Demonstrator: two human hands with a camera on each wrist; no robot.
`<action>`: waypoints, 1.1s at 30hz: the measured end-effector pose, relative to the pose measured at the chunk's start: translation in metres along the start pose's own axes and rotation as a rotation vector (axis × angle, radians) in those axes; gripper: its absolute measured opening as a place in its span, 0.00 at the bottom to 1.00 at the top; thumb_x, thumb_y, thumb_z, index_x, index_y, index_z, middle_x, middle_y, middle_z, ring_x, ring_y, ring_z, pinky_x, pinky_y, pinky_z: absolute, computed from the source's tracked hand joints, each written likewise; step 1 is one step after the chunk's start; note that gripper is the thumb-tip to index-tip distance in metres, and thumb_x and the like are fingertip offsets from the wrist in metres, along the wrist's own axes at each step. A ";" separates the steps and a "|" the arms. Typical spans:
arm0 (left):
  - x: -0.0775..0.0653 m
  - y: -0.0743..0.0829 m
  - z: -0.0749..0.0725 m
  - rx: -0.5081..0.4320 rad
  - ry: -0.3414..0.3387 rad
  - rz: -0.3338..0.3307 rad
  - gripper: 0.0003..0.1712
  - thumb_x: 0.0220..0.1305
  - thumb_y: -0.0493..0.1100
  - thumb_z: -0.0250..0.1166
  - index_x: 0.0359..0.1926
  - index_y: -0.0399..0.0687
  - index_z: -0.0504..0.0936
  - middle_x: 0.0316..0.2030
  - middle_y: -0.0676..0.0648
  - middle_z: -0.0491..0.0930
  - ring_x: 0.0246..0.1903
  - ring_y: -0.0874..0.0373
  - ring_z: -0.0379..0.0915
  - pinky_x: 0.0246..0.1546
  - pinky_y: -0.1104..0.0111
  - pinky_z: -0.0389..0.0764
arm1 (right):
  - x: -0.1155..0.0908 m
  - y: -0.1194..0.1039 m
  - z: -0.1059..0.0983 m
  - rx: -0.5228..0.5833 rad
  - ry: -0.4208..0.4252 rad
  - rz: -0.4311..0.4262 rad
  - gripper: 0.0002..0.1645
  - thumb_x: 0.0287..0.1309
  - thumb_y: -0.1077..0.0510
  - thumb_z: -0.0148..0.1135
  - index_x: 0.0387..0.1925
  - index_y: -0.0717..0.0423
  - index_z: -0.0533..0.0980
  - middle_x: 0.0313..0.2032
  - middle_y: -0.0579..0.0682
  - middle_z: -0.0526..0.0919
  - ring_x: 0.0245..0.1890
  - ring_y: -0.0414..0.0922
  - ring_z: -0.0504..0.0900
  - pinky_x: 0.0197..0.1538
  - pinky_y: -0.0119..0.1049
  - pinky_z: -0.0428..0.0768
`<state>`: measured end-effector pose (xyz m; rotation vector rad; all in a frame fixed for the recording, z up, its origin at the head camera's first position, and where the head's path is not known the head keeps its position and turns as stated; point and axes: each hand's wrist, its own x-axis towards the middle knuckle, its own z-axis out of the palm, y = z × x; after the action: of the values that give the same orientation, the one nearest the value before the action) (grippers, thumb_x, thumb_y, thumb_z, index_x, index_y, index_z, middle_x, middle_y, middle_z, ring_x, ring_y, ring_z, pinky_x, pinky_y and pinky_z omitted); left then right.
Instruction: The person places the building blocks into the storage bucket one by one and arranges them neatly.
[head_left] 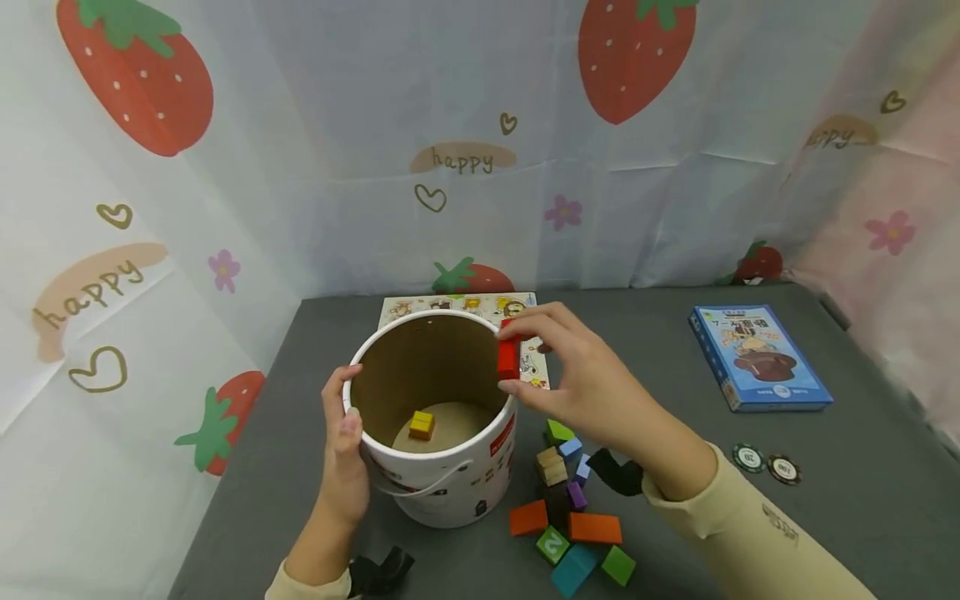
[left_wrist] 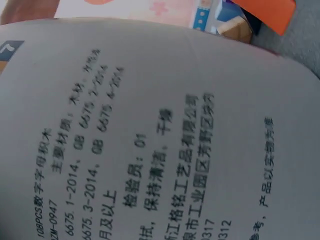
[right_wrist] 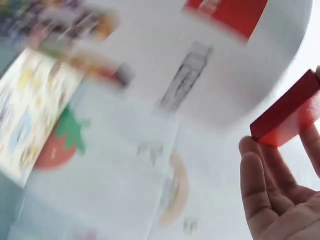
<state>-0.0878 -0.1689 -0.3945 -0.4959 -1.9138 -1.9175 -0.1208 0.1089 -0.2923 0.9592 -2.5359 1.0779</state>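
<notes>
A white round bucket (head_left: 480,450) with printed sides stands on the table, its mouth facing up. My left hand (head_left: 347,450) grips its rim on the left side, fingers outside and thumb near the edge. Between thumb and fingertips my right hand (head_left: 562,358) pinches a red block (head_left: 508,357) at the right of the rim. In the right wrist view the red block (right_wrist: 287,112) shows beside the bucket's blurred wall (right_wrist: 150,55). On the bucket's floor lies a yellow block (head_left: 422,425). Printed text covers the bucket wall (left_wrist: 150,135) in the left wrist view.
Right of the bucket lie several loose blocks, among them an orange block (head_left: 595,528), a teal block (head_left: 574,570) and a green block (head_left: 618,566). A patterned sheet (head_left: 536,367) lies behind the bucket. Further right are a blue box (head_left: 761,358) and two round chips (head_left: 784,469).
</notes>
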 end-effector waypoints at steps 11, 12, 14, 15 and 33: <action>0.000 -0.005 0.001 0.087 0.008 -0.017 0.30 0.68 0.51 0.36 0.69 0.52 0.53 0.66 0.49 0.52 0.62 0.43 0.53 0.57 0.51 0.55 | 0.051 -0.017 0.040 -0.141 -0.384 -0.107 0.24 0.52 0.47 0.70 0.52 0.40 0.76 0.50 0.37 0.73 0.47 0.35 0.74 0.49 0.32 0.73; 0.000 -0.005 0.000 0.091 0.007 -0.019 0.30 0.68 0.51 0.36 0.69 0.52 0.53 0.66 0.49 0.52 0.62 0.43 0.53 0.57 0.50 0.55 | 0.052 -0.017 0.041 -0.160 -0.398 -0.106 0.24 0.51 0.46 0.71 0.52 0.40 0.76 0.50 0.37 0.73 0.46 0.34 0.74 0.48 0.33 0.74; 0.000 -0.005 0.000 0.092 0.003 -0.015 0.30 0.68 0.52 0.36 0.69 0.51 0.52 0.66 0.48 0.52 0.62 0.42 0.53 0.56 0.50 0.56 | 0.054 -0.019 0.043 -0.189 -0.426 -0.101 0.24 0.51 0.45 0.70 0.52 0.39 0.77 0.50 0.37 0.73 0.43 0.34 0.75 0.46 0.33 0.75; 0.000 -0.005 -0.001 0.089 0.001 -0.012 0.30 0.68 0.52 0.36 0.69 0.51 0.52 0.66 0.48 0.51 0.62 0.42 0.53 0.56 0.50 0.56 | 0.054 -0.020 0.043 -0.204 -0.439 -0.098 0.24 0.51 0.44 0.70 0.52 0.39 0.77 0.50 0.37 0.74 0.43 0.34 0.75 0.45 0.34 0.75; 0.002 -0.005 0.001 0.017 -0.009 0.044 0.32 0.69 0.51 0.36 0.70 0.45 0.50 0.66 0.43 0.52 0.60 0.40 0.53 0.55 0.55 0.57 | 0.037 0.004 0.023 -0.019 0.010 -0.159 0.13 0.58 0.56 0.65 0.46 0.46 0.79 0.42 0.40 0.74 0.39 0.37 0.74 0.41 0.34 0.74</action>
<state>-0.0920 -0.1675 -0.3979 -0.5385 -1.9072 -1.8731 -0.1505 0.0769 -0.2953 1.1260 -2.4098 1.0087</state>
